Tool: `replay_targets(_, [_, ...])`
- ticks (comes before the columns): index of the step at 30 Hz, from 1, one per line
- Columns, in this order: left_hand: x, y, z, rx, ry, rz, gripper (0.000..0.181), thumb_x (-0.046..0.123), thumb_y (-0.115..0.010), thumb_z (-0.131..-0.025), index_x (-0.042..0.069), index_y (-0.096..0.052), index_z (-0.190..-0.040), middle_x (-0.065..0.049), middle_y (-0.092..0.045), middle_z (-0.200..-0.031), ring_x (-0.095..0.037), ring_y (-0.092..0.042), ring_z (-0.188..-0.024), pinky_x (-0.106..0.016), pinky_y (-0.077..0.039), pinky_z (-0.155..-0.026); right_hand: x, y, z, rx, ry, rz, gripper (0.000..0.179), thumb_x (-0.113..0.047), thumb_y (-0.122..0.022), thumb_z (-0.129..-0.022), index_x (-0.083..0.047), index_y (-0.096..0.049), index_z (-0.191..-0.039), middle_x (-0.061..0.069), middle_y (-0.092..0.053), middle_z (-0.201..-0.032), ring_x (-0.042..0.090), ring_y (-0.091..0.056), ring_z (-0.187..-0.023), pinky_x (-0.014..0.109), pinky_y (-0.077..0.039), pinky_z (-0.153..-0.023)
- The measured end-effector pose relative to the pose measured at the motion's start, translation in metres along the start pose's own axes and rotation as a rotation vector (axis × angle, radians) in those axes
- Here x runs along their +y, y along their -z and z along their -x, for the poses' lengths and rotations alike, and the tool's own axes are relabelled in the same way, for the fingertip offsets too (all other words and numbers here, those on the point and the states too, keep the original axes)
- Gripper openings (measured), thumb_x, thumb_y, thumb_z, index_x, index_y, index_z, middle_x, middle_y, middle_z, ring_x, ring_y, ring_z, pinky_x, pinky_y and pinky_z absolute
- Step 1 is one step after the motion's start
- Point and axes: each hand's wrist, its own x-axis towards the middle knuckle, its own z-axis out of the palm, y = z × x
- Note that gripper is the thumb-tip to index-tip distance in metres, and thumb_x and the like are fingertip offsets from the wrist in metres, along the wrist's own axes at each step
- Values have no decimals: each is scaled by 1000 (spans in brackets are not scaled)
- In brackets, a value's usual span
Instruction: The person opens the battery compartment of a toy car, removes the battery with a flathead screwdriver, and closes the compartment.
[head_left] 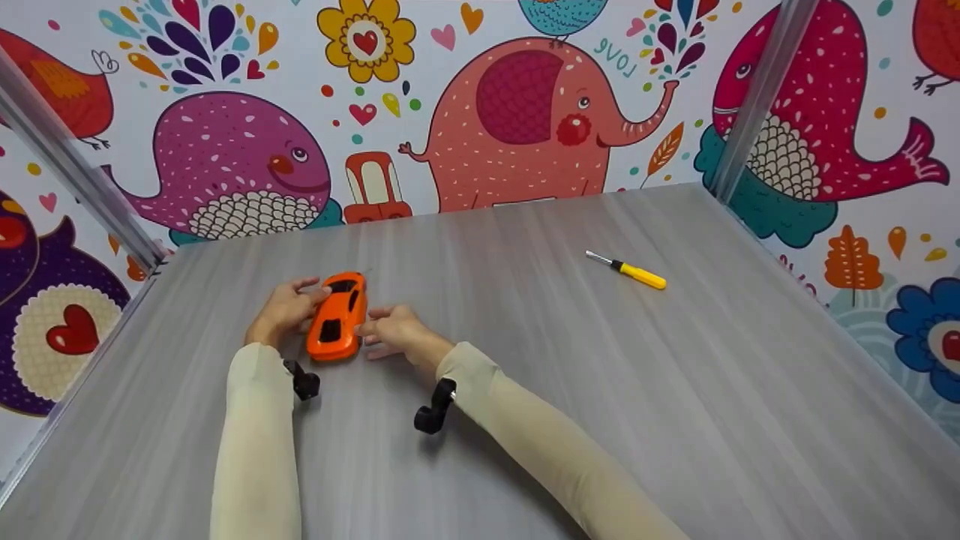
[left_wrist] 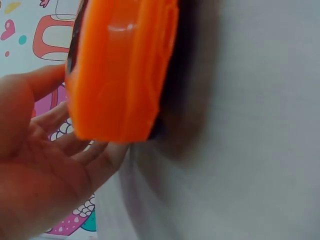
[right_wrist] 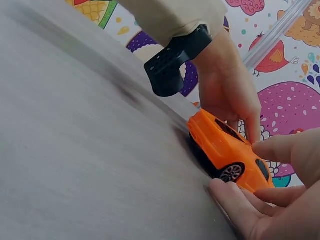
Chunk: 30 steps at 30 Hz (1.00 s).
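An orange toy car (head_left: 339, 319) with black windows stands upright at the left part of the table, between the two hands. My left hand (head_left: 286, 309) holds its left side, thumb over the roof edge; in the left wrist view the fingers of this left hand (left_wrist: 55, 155) reach along the car's lower edge. From the other side my right hand (head_left: 401, 331) grips the car, and in the right wrist view its thumb lies on the upper body while the fingers (right_wrist: 235, 202) are by a spoked wheel (right_wrist: 231, 173). Whether the wheels touch the table cannot be made out.
A screwdriver (head_left: 637, 274) with a yellow and black handle lies on the grey table (head_left: 525, 360), to the right and farther back. Walls with printed cartoon animals (head_left: 517, 127) and metal corner posts (head_left: 761, 97) bound the table. A black camera mount (head_left: 435, 409) sits on each wrist.
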Motion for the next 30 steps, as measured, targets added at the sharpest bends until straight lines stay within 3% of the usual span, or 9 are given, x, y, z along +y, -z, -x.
replay_targets(3, [3, -1, 2, -12, 5, 1, 64, 36, -45, -106, 11, -22, -160, -18, -42, -153, -22, -47, -113, -22, -50, -84, 0, -2, 0, 28, 12, 20, 53, -3, -74, -86, 5, -55, -135, 15, -70, -108, 21, -69, -91, 36, -62, -79])
replay_targets(15, [2, 1, 13, -90, 9, 2, 69, 41, -48, -105, 11, -22, -160, -21, -40, -155, -29, -50, -128, -36, -50, -105, 0, -12, 8, 135, 23, 94, 50, -6, -79, -82, 3, -61, -128, 10, -72, -111, 17, -69, -87, 32, -60, -79])
replay_targets(18, [1, 1, 15, -90, 16, 6, 71, 43, -48, -104, 10, -21, -160, -21, -40, -156, -29, -52, -128, -35, -52, -102, -1, -9, 8, 122, 16, 85, 52, -5, -80, -81, 2, -61, -129, 9, -72, -110, 18, -71, -89, 32, -61, -79])
replay_targets(23, [2, 0, 16, -90, 13, 36, 72, 43, -51, -103, 10, -22, -160, -19, -45, -151, -17, -59, -105, -23, -55, -79, -1, 1, 9, 67, 18, 23, 53, -4, -79, -83, -2, -61, -132, 10, -71, -113, 21, -69, -96, 34, -61, -80])
replay_targets(30, [2, -1, 21, -98, 1, 106, 75, 42, -52, -103, 9, -17, -161, -22, -45, -151, -11, -64, -95, -27, -60, -83, -2, 12, 11, -1, 37, -24, 45, -4, -73, -88, -7, -63, -132, 8, -67, -113, 22, -67, -95, 37, -63, -75])
